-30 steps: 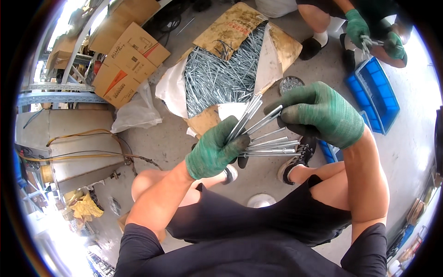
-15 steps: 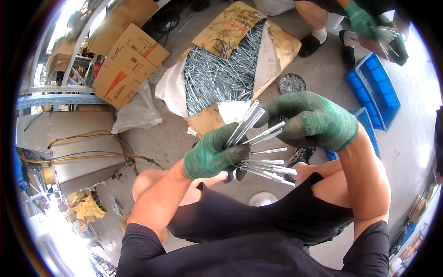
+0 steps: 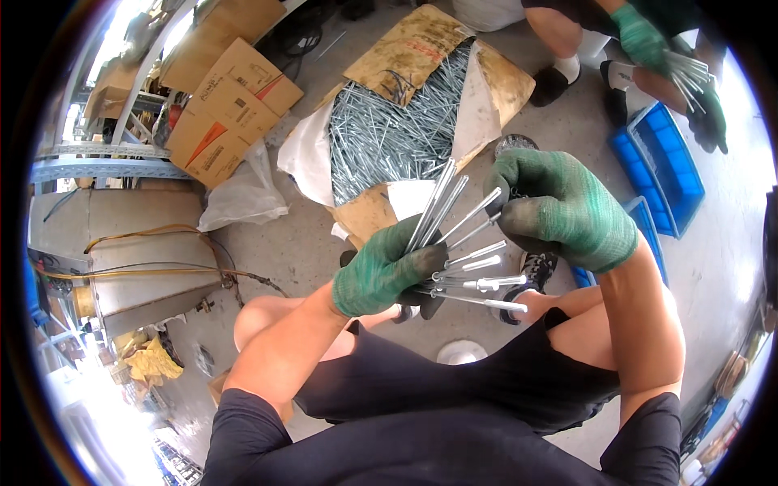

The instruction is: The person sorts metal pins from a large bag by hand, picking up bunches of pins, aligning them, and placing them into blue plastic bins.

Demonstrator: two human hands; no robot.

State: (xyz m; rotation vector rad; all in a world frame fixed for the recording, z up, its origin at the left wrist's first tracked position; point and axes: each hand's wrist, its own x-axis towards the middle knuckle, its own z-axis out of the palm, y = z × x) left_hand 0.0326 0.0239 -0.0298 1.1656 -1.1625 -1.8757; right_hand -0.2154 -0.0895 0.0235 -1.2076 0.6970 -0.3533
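My left hand (image 3: 389,271), in a green glove with dark fingertips, is closed around a fanned bunch of long thin metal rods (image 3: 478,283). Several rods have a thicker section at the outer end, and they point up and to the right at different angles. Close to their tips, my right hand (image 3: 567,211), gloved alike, has its thumb and forefinger drawn together. Small metal rings (image 3: 517,193) show between those fingers, partly hidden. Beyond both hands, an opened carton (image 3: 506,81) on the floor is heaped with loose metal rods (image 3: 393,130).
A round tin of small metal parts (image 3: 515,143) is partly covered by my right hand. Blue bins (image 3: 668,166) stand at right. Another person's gloved hand (image 3: 644,36) holds rods at top right. Left are cardboard boxes (image 3: 235,113), a plastic bag (image 3: 243,194) and a metal cabinet (image 3: 150,251) with hoses.
My right hand has drawn slightly right, away from the rods. The rods in my left hand are fanned wider. The other person's lower hand has moved down and right.
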